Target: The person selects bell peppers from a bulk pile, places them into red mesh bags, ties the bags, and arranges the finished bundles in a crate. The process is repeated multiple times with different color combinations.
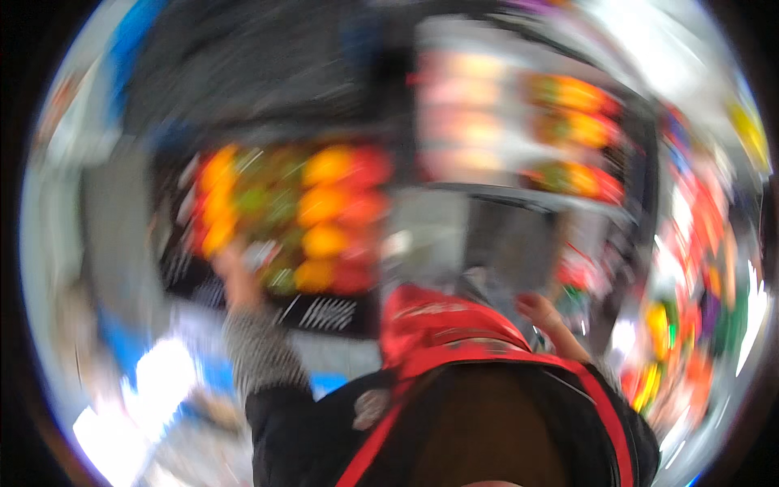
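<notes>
The picture is strongly blurred. My left hand (234, 265) reaches to the near left part of a black crate (322, 313), at the bell peppers in it; whether it grips one cannot be told. Rows of yellow-orange peppers (325, 204), red peppers (365, 207) and darker green produce (268, 207), probably peppers in packs, lie in the crate. My right hand (538, 309) is low at the right, beside my red apron (444, 322), near a blurred red and white item (578, 271). Its fingers are too smeared to read.
At the upper right stands another crate (529, 193) with pale wrapping (468, 122) and mixed red, yellow and green peppers (581, 128). Dark crates or a dark surface (255, 67) lie beyond the left crate. Colourful blurred goods (681, 341) fill the far right.
</notes>
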Demonstrator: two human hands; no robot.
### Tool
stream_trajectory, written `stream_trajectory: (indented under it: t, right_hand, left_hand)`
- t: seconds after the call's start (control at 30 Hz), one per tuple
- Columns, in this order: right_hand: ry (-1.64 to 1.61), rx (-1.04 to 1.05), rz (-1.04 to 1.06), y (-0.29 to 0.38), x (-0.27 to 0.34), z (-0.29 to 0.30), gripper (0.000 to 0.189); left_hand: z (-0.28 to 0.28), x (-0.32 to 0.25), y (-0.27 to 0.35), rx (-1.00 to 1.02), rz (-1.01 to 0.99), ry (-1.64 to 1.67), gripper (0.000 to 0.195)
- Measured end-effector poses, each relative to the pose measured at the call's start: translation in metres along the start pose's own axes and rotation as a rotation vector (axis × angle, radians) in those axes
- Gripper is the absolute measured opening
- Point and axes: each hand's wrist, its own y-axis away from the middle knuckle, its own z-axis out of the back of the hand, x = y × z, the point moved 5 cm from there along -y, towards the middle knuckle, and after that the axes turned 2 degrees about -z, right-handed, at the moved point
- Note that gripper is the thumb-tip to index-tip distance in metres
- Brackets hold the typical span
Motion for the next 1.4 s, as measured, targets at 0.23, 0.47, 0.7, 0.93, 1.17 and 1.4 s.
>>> stream_trajectory:
  t: [0.23,0.47,0.7,0.93,1.17,1.4]
  right_hand:
    - [0.020,-0.477,0.153,0.064,-0.046,0.075,0.035]
    - [-0.473,-1.484,0.081,0.224,-0.320,0.254,0.024]
    - [-1.070,-1.810,0.045,0.386,-0.584,0.381,0.027]
    - [-1.299,-1.698,0.168,0.436,-0.692,0.522,0.046]
    - [-1.490,-1.533,0.113,0.452,-0.779,0.644,0.063]
    - [-1.240,-1.492,0.051,0.397,-0.833,0.764,0.082]
  left_hand:
    - [-0.021,-0.398,0.187,-0.545,-0.922,0.278,0.058]
    - [-0.204,-0.648,0.644,0.473,-1.502,0.635,0.057]
    - [-0.362,-0.752,1.115,1.221,-1.955,0.418,0.079]
    - [-0.443,-0.790,1.353,1.160,-2.362,0.170,0.114]
    - [-0.551,-0.808,1.464,1.239,-2.167,-0.069,0.138]
    - [-0.643,-0.790,1.548,1.258,-2.104,-0.041,0.151]
